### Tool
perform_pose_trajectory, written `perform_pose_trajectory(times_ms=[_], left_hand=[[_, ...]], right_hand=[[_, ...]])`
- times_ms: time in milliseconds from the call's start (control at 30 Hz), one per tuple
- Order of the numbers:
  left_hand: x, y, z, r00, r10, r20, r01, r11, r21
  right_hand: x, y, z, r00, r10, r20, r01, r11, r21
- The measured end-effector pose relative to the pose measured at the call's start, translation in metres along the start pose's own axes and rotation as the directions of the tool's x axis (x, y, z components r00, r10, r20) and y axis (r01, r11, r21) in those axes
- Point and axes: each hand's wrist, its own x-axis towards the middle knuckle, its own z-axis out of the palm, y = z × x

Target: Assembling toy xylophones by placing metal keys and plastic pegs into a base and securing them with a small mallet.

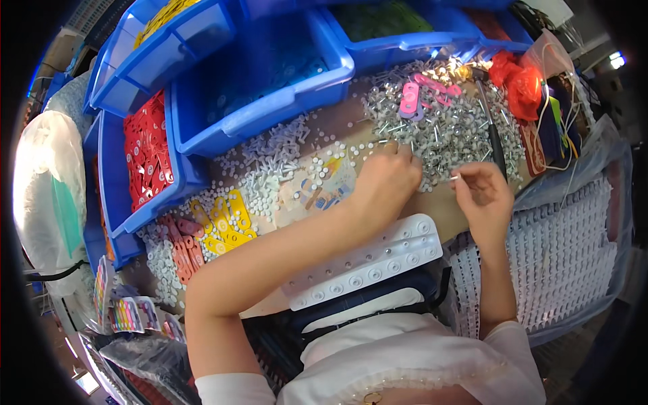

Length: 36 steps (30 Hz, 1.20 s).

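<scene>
Bare tabletop (437, 210) leaves a narrow gap at three o'clock, between left hand (390, 177) and right hand (484, 199); a blue bin (266, 113) (high-walled) blocks eleven o'clock, a black-handled tool (497, 143) two.

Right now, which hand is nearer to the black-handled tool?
Right. Your right hand is by the lower end of the black-handled tool; your left hand is farther away, to its left.

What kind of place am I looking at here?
Probably a small-parts assembly workbench, perhaps in a workshop: blue plastic bins stand along the back, one filled with flat red pieces, and a heap of small metal fasteners lies spread by the hands.
</scene>
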Motion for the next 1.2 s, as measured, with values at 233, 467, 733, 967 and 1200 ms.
perform_pose_trajectory(times_ms=[233,467,733,967,1200], left_hand=[[-0.031,-0.022,-0.03,0.968,-0.15,-0.201,0.124,0.983,-0.133],[-0.074,0.009,-0.055,0.981,-0.173,-0.092,0.058,0.708,-0.704],[-0.079,0.034,-0.029,0.988,-0.003,-0.155,-0.085,0.827,-0.555],[-0.078,0.034,-0.027,0.985,-0.036,-0.171,-0.07,0.815,-0.575],[-0.072,0.04,-0.031,0.915,0.269,-0.3,-0.352,0.897,-0.268]], right_hand=[[-0.035,-0.019,-0.009,0.977,-0.053,0.206,0.08,0.989,-0.126],[-0.044,-0.022,-0.008,0.941,-0.208,0.267,0.289,0.904,-0.315],[-0.044,-0.025,-0.008,0.934,-0.191,0.301,0.29,0.897,-0.333],[-0.042,-0.027,-0.007,0.906,-0.24,0.348,0.371,0.847,-0.382],[-0.034,-0.017,-0.002,0.955,-0.217,0.2,0.281,0.878,-0.388]])
